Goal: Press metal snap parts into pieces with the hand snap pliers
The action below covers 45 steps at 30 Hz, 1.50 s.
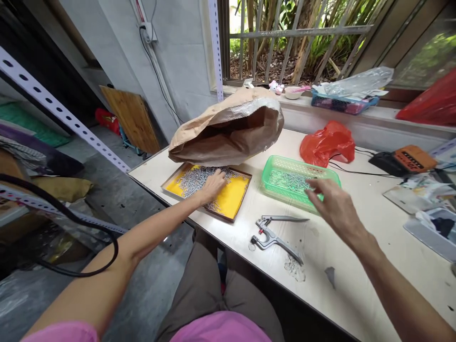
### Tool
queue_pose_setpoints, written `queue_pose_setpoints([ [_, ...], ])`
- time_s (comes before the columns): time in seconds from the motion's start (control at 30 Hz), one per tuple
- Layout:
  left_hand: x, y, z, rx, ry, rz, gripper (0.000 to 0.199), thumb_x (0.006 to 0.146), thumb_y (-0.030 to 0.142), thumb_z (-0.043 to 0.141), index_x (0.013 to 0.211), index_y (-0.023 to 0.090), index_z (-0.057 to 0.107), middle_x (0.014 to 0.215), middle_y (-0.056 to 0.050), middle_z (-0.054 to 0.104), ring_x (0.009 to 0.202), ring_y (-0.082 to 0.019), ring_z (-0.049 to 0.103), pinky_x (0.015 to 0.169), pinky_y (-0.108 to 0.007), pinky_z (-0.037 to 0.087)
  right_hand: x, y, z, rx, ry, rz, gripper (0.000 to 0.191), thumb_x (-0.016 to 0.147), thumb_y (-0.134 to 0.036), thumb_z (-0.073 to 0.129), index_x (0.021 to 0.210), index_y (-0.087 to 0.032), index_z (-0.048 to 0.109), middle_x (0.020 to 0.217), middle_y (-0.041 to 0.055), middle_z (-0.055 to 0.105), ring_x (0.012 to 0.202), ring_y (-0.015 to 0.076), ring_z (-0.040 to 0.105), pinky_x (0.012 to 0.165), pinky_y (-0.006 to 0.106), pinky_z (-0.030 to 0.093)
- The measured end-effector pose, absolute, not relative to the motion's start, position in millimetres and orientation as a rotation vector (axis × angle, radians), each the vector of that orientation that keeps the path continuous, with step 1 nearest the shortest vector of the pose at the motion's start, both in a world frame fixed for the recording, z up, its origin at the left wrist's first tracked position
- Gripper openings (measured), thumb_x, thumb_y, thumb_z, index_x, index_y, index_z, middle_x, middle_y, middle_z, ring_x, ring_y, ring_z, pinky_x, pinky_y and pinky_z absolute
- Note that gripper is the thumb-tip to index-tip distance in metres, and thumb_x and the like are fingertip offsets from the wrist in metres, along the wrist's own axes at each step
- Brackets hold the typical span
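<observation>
My left hand (213,186) reaches down to a heap of small silvery metal pieces (194,183) in a shallow tray (232,203) with a yellow bottom. Its fingers are bent together at the heap, and whatever they pinch is hidden. Over the near right side of a green plastic basket (276,197) hovers my right hand (333,204), thumb and forefinger apart, with nothing visible between them. Similar small metal pieces (290,180) lie spread inside the basket. Between the hands, grey hand pliers (272,237) with spread handles lie on the white table (249,263).
A large brown paper sack (228,128) lies behind the tray, its mouth facing me. Farther right are a red plastic bag (327,142), an orange-and-black device (406,160) with cables, and a grey tray (432,232). A perforated metal post (71,116) slants along the left.
</observation>
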<state>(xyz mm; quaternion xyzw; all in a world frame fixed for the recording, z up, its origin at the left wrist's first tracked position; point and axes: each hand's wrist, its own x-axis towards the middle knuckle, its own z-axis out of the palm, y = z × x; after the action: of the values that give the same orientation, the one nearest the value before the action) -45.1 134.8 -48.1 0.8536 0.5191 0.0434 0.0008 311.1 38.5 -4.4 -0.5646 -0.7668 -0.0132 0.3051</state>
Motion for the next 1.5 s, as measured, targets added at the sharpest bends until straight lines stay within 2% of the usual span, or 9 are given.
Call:
queue_pose_setpoints([
  [0.13,-45,149,-49,2.781,1.493,-0.033,0.021,0.090,0.011,0.046,0.077,0.012,0.062,0.096,-0.015,0.056,0.103,-0.025,0.041,0.067,-0.029,0.039,284,-29,-44,-1.488,-2.227,0.393,0.027,0.096,-0.035,0.042,0.106,-0.021,0.062,0.096,0.0078,0.063,0.079,0.0185,0.063,0.072,0.032,0.050],
  [0.27,-44,149,-42,2.687,1.442,0.123,0.019,0.087,0.009,0.049,0.072,0.011,0.060,0.088,-0.010,0.057,0.099,-0.020,0.044,0.075,-0.027,0.038,264,-66,-67,-1.664,-2.293,0.554,0.027,0.097,-0.033,0.040,0.109,-0.022,0.061,0.097,0.0067,0.059,0.080,0.0177,0.061,0.069,0.029,0.048],
  [0.37,-31,124,-34,2.548,1.496,0.280,0.016,0.086,0.013,0.050,0.076,0.011,0.062,0.083,-0.005,0.058,0.090,-0.016,0.049,0.078,-0.025,0.039,261,-70,-71,-1.772,-2.296,0.526,0.026,0.098,-0.026,0.037,0.105,-0.020,0.062,0.093,0.0064,0.058,0.079,0.0168,0.059,0.068,0.028,0.045],
  [0.47,-5,77,-31,2.124,1.431,0.387,0.010,0.082,0.020,0.058,0.078,0.014,0.065,0.071,-0.001,0.061,0.067,-0.011,0.053,0.062,-0.020,0.040,264,-66,-69,-1.776,-2.386,0.434,0.027,0.098,-0.021,0.035,0.098,-0.019,0.062,0.089,0.0059,0.058,0.078,0.0166,0.057,0.068,0.027,0.041],
  [0.57,24,30,-36,1.661,1.335,0.323,0.010,0.078,0.023,0.061,0.075,0.014,0.065,0.057,0.003,0.056,0.049,-0.008,0.048,0.047,-0.019,0.035,269,-64,-67,-1.753,-2.490,0.314,0.028,0.099,-0.019,0.035,0.094,-0.018,0.062,0.087,0.0061,0.059,0.078,0.0173,0.055,0.069,0.028,0.037],
  [0.7,49,0,-47,1.259,1.331,0.271,0.014,0.077,0.024,0.062,0.067,0.014,0.058,0.049,0.005,0.051,0.037,-0.004,0.037,0.038,-0.018,0.023,279,-67,-69,-1.734,-2.540,0.229,0.028,0.098,-0.017,0.036,0.094,-0.019,0.063,0.086,0.0061,0.060,0.079,0.0177,0.052,0.069,0.029,0.033],
  [1.07,72,-11,-60,1.066,1.283,0.190,0.019,0.078,0.023,0.067,0.068,0.013,0.055,0.046,0.006,0.050,0.030,-0.002,0.035,0.033,-0.019,0.015,284,-75,-67,-1.781,-2.527,0.206,0.026,0.098,-0.017,0.038,0.096,-0.019,0.063,0.089,0.0067,0.060,0.081,0.0186,0.051,0.070,0.030,0.032],
  [1.23,71,-11,-66,1.110,1.319,0.168,0.024,0.076,0.028,0.070,0.065,0.014,0.055,0.047,0.006,0.052,0.031,-0.002,0.036,0.033,-0.018,0.016,285,-75,-70,-1.788,-2.509,0.209,0.026,0.098,-0.017,0.037,0.097,-0.019,0.063,0.090,0.0070,0.060,0.081,0.0187,0.051,0.069,0.030,0.031],
  [1.5,68,4,-67,1.177,1.247,-0.036,0.023,0.076,0.025,0.067,0.059,0.014,0.056,0.042,0.005,0.051,0.028,-0.003,0.034,0.034,-0.019,0.017,284,-74,-68,-1.775,-2.512,0.229,0.025,0.097,-0.017,0.039,0.090,-0.019,0.062,0.088,0.0062,0.059,0.078,0.0176,0.050,0.067,0.030,0.031],
])
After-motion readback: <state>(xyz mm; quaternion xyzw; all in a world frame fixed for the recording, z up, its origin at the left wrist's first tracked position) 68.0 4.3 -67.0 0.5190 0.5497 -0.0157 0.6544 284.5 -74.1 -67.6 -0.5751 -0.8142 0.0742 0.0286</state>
